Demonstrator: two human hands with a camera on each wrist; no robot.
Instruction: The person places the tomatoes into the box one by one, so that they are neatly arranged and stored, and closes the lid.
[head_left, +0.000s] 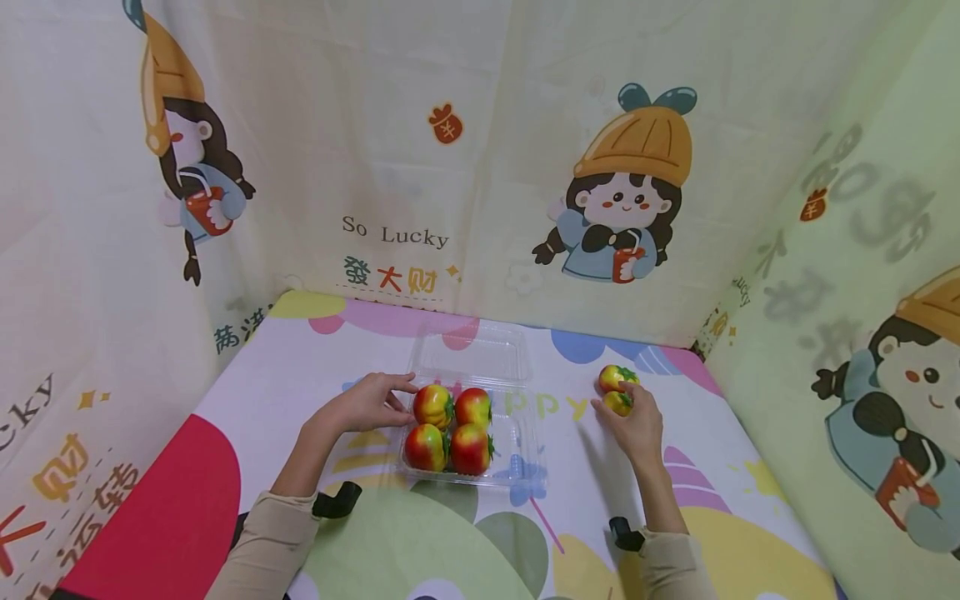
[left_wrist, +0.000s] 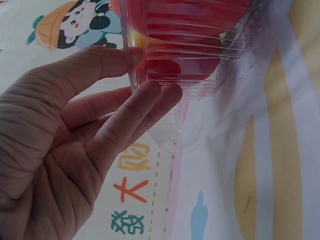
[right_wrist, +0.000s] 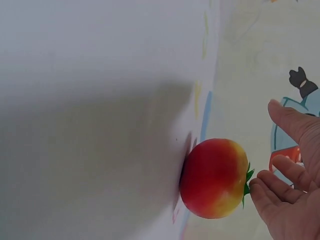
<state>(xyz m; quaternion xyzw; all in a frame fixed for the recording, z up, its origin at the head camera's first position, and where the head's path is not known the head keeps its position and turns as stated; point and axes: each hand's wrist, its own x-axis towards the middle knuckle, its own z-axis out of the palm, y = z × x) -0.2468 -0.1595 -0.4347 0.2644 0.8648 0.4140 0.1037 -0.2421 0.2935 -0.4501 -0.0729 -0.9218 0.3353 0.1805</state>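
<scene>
My left hand [head_left: 372,402] is at the left side of a clear plastic box [head_left: 517,433], thumb and fingertips pinching its rim [left_wrist: 131,60]. Inside stand several red-and-yellow fruits with green leafy tops, among them a ridged one [head_left: 432,406] and a redder one [head_left: 471,450]. On the table to the right, my right hand [head_left: 636,421] hovers over two more such fruits, a nearer one [head_left: 617,404] and a farther one [head_left: 613,377]. In the right wrist view, its fingers are spread loosely, tips right at the leafy top of one fruit [right_wrist: 215,178].
The box's clear lid [head_left: 468,350] lies folded back toward the rear wall. A printed cloth [head_left: 405,533] covers the table. Cloth walls [head_left: 495,167] with cartoon figures enclose it at the back and both sides.
</scene>
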